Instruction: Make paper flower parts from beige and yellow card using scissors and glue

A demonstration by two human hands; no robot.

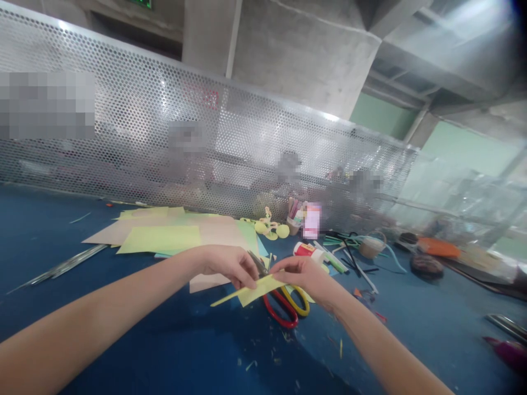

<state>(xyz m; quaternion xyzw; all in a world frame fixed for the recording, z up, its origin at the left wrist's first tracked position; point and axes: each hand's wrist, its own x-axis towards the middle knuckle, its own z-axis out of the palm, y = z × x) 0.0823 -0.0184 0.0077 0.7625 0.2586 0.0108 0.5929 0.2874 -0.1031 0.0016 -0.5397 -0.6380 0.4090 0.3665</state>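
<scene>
A small yellow paper piece (259,291) is held between my two hands above the blue table. My left hand (233,265) pinches its left part, where a thin yellow strip (226,299) sticks out to the lower left. My right hand (300,272) has its fingers closed on the right end of the paper. Scissors with one red and one yellow handle loop (281,310) lie on the table just beneath; their blades are partly hidden behind the fingers and the paper.
Coloured sheets (160,238) are spread at the back left, by a metal tool (68,266). Behind my right hand are a red-and-white glue tube (308,251), a cup of pens (294,222) and pipe cleaners. A perforated metal screen (135,137) borders the blue table (164,351).
</scene>
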